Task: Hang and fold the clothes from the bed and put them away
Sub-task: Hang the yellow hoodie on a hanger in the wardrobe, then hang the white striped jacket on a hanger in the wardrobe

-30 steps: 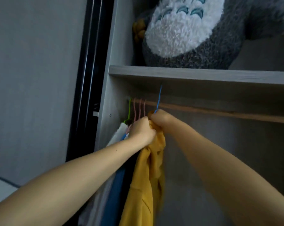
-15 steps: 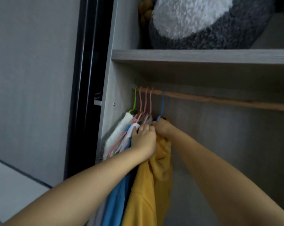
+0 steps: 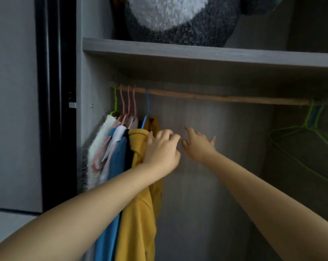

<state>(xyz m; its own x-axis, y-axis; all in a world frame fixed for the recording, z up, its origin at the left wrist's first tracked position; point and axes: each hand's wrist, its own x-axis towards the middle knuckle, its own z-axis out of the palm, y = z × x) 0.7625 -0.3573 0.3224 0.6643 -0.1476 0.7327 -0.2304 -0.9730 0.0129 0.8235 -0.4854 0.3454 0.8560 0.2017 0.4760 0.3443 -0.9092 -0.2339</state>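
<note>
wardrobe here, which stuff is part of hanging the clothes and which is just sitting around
Part of the job:
yellow top on the blue hanger
wooden rail
left hand, touching the yellow top
right hand, open, holding nothing

Just there:
plush toy on the shelf
clothes on the pink hangers
spare green hangers

There is one view only, from the person's head, standing close at the open wardrobe and facing straight into it. It looks slightly upward at the rail [image 3: 215, 96], with the shelf [image 3: 197, 53] above it and both forearms reaching in below.
</note>
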